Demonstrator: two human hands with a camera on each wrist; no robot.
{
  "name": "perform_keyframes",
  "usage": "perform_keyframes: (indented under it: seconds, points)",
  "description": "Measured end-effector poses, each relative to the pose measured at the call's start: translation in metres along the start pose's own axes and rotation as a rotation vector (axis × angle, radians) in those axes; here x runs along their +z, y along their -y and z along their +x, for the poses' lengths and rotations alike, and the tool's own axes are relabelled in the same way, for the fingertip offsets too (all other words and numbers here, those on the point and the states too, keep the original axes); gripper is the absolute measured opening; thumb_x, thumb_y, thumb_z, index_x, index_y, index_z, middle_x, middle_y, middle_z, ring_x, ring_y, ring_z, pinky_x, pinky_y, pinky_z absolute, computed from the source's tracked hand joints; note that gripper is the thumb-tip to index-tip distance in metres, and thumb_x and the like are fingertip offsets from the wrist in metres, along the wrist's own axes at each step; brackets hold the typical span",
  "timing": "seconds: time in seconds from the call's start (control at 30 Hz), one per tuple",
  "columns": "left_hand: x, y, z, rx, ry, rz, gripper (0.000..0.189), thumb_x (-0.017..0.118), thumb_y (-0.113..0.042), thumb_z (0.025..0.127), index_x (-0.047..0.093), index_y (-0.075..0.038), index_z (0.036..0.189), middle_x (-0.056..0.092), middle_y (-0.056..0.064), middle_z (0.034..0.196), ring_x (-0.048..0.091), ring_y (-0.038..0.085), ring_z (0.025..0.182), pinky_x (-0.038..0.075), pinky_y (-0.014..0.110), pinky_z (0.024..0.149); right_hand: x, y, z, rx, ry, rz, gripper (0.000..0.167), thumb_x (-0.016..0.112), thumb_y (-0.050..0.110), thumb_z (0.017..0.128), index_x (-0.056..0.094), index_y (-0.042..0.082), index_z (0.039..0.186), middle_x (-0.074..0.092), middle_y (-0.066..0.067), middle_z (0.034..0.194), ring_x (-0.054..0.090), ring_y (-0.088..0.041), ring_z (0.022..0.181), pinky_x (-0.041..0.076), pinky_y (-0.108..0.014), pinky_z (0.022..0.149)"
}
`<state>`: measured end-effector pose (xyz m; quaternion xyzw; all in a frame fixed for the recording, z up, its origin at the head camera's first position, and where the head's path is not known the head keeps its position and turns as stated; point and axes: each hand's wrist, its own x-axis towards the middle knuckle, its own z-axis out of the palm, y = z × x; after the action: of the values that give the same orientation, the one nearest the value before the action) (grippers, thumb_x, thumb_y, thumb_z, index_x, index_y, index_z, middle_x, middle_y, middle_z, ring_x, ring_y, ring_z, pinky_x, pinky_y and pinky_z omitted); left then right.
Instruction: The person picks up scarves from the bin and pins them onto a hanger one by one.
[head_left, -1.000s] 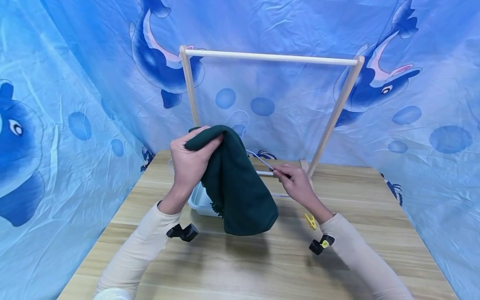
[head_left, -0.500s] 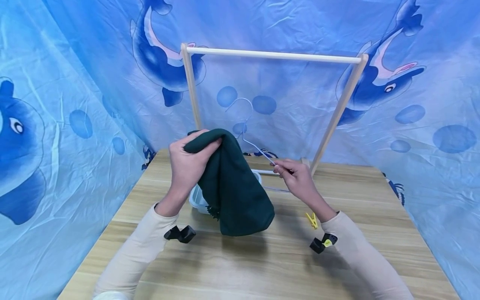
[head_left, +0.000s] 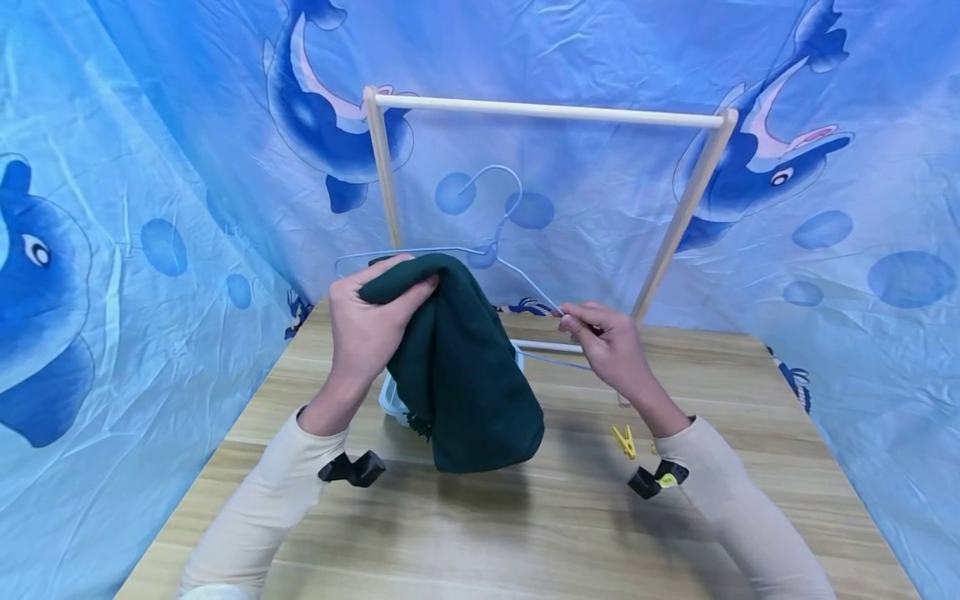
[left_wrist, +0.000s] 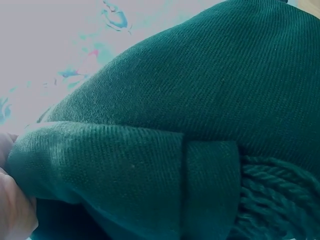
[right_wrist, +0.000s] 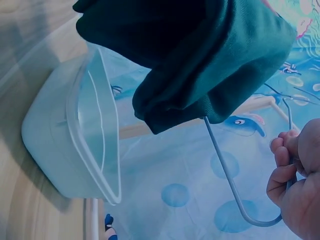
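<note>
A folded dark green scarf (head_left: pixel 480 375) hangs from my left hand (head_left: pixel 369 325), its top edge gripped between thumb and fingers. In the left wrist view the scarf (left_wrist: pixel 200 90) fills most of the picture, with twisted fringe (left_wrist: pixel 275 195) at lower right. My right hand (head_left: pixel 611 346) pinches the right shoulder of a pale blue wire hanger (head_left: pixel 489 252). The hook points up, above the scarf. Part of the hanger's body is hidden by the scarf; in the right wrist view its wire (right_wrist: pixel 227 175) runs from the right hand (right_wrist: pixel 300 175) to the scarf's edge.
Behind the scarf stands a pale blue plastic basin (right_wrist: pixel 55 135) on the wooden table (head_left: pixel 712 467). A wooden rack with a white top rail (head_left: pixel 547 111) rises at the back. One yellow clothespin (head_left: pixel 624 442) lies near the right wrist, with another yellow bit beside it.
The hanger has risen, so its hook and left arm now show above the scarf. My right hand has moved slightly right and up; the left hand and scarf have shifted slightly left.
</note>
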<state>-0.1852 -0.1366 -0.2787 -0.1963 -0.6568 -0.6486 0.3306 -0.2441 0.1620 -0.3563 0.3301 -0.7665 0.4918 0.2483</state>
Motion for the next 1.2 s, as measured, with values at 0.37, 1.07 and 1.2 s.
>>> perform_keyframes:
  seconds: [0.37,1.07,1.2]
  points:
    - [0.012,-0.007,0.000,0.191,-0.052,-0.138,0.020,0.077,0.008,0.085,0.078,0.006,0.105,0.076,0.012,0.098,0.071,0.027,0.090,0.057,0.036,0.088,0.017,-0.011,-0.017,0.017,0.037,0.021,0.017,0.066,-0.003,0.096,0.078,-0.001,0.108,0.073,-0.010,0.086,0.058,-0.015,0.066,0.046,-0.019,0.058]
    - [0.011,0.002,-0.003,0.136,-0.047,-0.088,0.020,0.079,0.004,0.086,0.078,0.003,0.105,0.076,0.012,0.103,0.070,0.029,0.097,0.056,0.038,0.090,0.025,0.007,-0.025,0.172,0.093,0.158,0.018,0.060,-0.001,0.101,0.074,-0.009,0.110,0.070,-0.017,0.087,0.062,-0.014,0.072,0.053,-0.021,0.063]
    - [0.006,0.000,-0.005,0.049,-0.030,-0.055,0.024,0.081,0.001,0.085,0.078,0.001,0.109,0.076,0.010,0.109,0.070,0.028,0.103,0.056,0.037,0.091,0.017,0.014,-0.019,0.139,0.057,0.145,0.017,0.061,-0.005,0.099,0.074,-0.010,0.109,0.070,-0.022,0.089,0.063,-0.008,0.074,0.053,-0.020,0.064]
